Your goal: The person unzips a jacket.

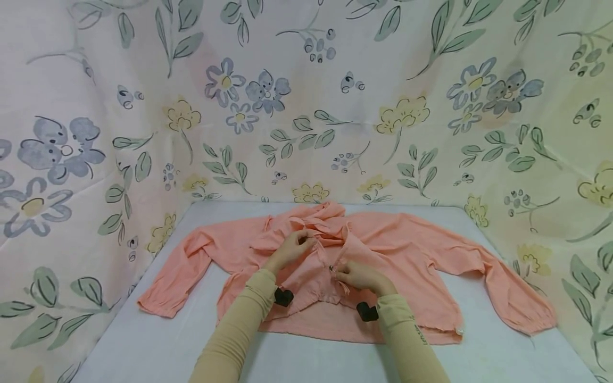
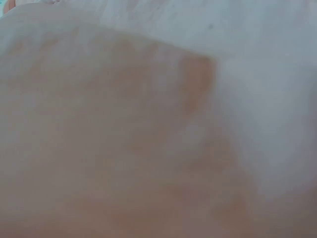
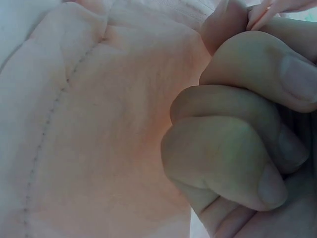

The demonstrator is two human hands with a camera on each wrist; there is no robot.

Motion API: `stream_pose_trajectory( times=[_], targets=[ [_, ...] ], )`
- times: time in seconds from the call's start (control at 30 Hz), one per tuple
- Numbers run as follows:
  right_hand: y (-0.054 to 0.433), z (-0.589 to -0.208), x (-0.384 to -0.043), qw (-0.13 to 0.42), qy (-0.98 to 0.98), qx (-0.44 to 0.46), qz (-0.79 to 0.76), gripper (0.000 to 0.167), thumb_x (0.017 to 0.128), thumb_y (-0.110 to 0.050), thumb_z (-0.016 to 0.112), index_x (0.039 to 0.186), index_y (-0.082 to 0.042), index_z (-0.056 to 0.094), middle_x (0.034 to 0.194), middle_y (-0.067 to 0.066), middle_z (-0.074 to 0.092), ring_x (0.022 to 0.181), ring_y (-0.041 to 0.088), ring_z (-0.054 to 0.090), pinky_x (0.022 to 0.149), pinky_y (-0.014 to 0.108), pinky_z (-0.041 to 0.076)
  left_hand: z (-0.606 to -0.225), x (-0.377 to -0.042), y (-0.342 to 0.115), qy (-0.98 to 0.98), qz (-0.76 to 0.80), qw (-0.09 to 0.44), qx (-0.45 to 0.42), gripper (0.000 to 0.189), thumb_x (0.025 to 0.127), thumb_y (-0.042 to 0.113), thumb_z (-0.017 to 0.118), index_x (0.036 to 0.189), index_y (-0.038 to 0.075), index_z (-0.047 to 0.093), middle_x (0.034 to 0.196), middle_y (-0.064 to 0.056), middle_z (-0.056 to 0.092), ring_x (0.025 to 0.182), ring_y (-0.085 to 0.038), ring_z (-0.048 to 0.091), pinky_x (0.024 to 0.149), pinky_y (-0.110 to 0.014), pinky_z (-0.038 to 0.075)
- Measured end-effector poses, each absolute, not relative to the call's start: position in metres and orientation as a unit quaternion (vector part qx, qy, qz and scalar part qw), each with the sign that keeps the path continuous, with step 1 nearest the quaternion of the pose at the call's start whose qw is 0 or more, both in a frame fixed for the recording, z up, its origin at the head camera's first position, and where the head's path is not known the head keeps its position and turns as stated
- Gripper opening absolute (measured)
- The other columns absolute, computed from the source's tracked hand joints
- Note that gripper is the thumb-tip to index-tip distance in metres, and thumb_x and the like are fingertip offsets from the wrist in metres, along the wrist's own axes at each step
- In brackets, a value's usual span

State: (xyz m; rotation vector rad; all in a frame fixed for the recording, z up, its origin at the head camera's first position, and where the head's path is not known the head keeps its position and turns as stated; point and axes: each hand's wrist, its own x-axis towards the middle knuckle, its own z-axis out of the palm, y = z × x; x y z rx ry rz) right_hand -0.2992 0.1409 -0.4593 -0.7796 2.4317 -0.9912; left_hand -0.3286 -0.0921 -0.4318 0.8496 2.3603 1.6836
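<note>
A pink long-sleeved jacket (image 1: 392, 260) lies spread on the table, front up, with its sleeves out to both sides. Its front edges form a V that meets at a small dark zipper slider (image 1: 330, 268). My left hand (image 1: 293, 249) pinches the front edge near the collar. Beside the slider, my right hand (image 1: 356, 275) pinches the jacket front lower down. The right wrist view shows curled fingers (image 3: 218, 148) and pink fabric held between thumb and forefinger at the top. Blurred cloth fills the left wrist view, where the left hand cannot be made out.
The white table (image 1: 191, 346) shows around the jacket. Floral fabric walls (image 1: 306, 133) enclose it at the back and on both sides. A small white tag-like piece (image 1: 460, 332) sits at the jacket's lower right hem.
</note>
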Motion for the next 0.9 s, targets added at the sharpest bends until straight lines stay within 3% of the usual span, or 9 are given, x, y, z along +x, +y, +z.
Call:
stream_pose_trajectory(
  times=[0.47,0.73,0.9],
  targets=[
    [0.143,-0.46,-0.298,0.217,0.865,-0.301,-0.338,0.044,0.098,-0.027,0.046,0.064,-0.004,0.062,0.049,0.0,0.045,0.038,0.005,0.031,0.046,0.021,0.03,-0.449,-0.342,-0.095,0.792,0.55,0.049,0.259,0.024,0.098,0.018,0.049,0.107,-0.002,0.058,0.088,-0.009,0.055,0.076,-0.017,0.049,0.067,-0.03,0.042],
    [0.143,-0.459,-0.298,0.205,0.862,-0.318,-0.337,0.044,0.098,-0.024,0.047,0.058,-0.011,0.059,0.046,0.002,0.045,0.037,0.003,0.03,0.046,0.021,0.031,-0.461,-0.349,-0.094,0.794,0.556,0.029,0.245,0.023,0.097,0.023,0.051,0.103,0.003,0.06,0.088,-0.006,0.056,0.076,-0.017,0.05,0.066,-0.029,0.043],
    [0.143,-0.46,-0.296,0.209,0.866,-0.306,-0.338,0.045,0.098,-0.026,0.048,0.059,-0.008,0.06,0.047,0.003,0.048,0.038,0.004,0.033,0.046,0.021,0.032,-0.462,-0.35,-0.095,0.796,0.554,0.02,0.24,0.024,0.096,0.022,0.052,0.103,0.001,0.06,0.087,-0.005,0.056,0.076,-0.017,0.051,0.066,-0.029,0.043]
  ],
)
